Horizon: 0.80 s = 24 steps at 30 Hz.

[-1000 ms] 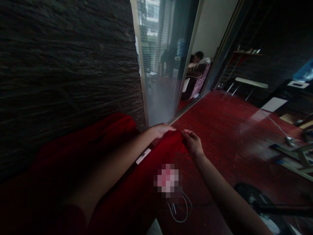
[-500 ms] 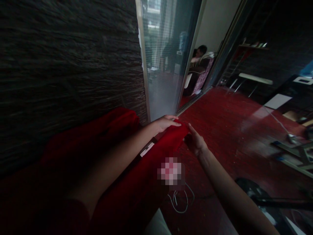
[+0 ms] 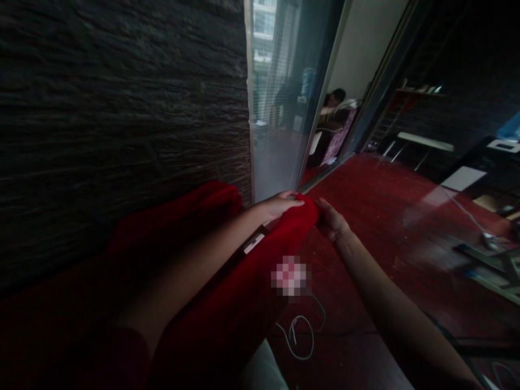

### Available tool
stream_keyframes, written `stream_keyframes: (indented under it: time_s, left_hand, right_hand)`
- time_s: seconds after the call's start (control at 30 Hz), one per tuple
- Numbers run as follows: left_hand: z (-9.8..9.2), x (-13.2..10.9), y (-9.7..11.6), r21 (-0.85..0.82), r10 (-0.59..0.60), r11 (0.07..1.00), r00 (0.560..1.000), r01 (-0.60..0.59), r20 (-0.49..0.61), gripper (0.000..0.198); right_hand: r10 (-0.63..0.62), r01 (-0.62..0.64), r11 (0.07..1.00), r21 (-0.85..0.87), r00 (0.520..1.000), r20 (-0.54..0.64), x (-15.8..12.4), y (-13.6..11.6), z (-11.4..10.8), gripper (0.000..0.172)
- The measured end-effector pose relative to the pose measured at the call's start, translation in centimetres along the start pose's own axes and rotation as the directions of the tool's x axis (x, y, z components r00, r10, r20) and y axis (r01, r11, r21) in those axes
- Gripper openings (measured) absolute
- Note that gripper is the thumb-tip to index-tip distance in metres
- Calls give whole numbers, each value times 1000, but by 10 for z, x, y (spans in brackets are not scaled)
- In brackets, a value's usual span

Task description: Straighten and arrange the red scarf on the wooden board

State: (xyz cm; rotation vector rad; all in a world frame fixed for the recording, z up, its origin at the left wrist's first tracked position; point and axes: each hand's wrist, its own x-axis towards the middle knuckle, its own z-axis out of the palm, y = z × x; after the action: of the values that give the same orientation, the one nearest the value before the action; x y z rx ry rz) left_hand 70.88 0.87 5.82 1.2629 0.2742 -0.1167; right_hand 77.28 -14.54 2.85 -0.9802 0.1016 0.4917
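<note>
A long piece of red cloth (image 3: 280, 230) stretches away from me, lying over something whose form I cannot make out. My left hand (image 3: 283, 204) is closed on the upper left edge of its far end, thumb on top. At the right side of that same end, my right hand (image 3: 332, 219) grips the cloth with its fingertips partly hidden behind it. A small white rectangular piece (image 3: 254, 244) on a dark object shows between my left forearm and the cloth. Part of the cloth's right side is blurred out by a pixelated patch.
Another red bundle (image 3: 203, 203) lies against the dark stone wall (image 3: 142, 97). A white cable (image 3: 312, 338) is looped on the red floor (image 3: 365, 200). Ahead stands a glass door (image 3: 280, 135), with a person (image 3: 333, 100) beyond it. A white bench (image 3: 424, 141) stands farther right.
My view has shifted a little, so the wall and door sit slightly farther right and lower. Both hands keep hold of the red cloth's far end, the right one slightly higher in view.
</note>
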Motion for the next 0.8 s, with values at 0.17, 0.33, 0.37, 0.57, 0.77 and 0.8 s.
stream_keyframes:
  time_s: [0.17, 0.33, 0.37, 0.57, 0.77, 0.8]
  left_hand:
    - [-25, -21, -11, 28, -88, 996, 996, 87, 33, 4]
    - [-39, -41, -9, 48, -200, 979, 974, 196, 103, 11]
    - [-39, -44, -7, 47, -205, 979, 972, 201, 115, 13]
    - [-34, -46, -12, 222, -178, 958, 983, 181, -32, 14]
    - [-33, -31, -28, 303, -228, 922, 971, 240, -75, 9]
    - [-32, -30, -28, 295, -252, 920, 966, 257, -54, 6]
  right_hand:
    - [-115, 115, 993, 12, 993, 14, 2, -15, 8, 23]
    - [-166, 166, 986, 4, 986, 0, 13, -20, 13, 18]
    - [-166, 166, 986, 0, 986, -11, 15, -18, 12, 18]
    - [-147, 144, 989, -33, 982, -115, 20, 10, -10, 25]
    - [-89, 81, 995, -51, 975, -204, 23, 39, -32, 25]
    - [-87, 78, 996, -52, 974, -210, 24, 40, -33, 25]
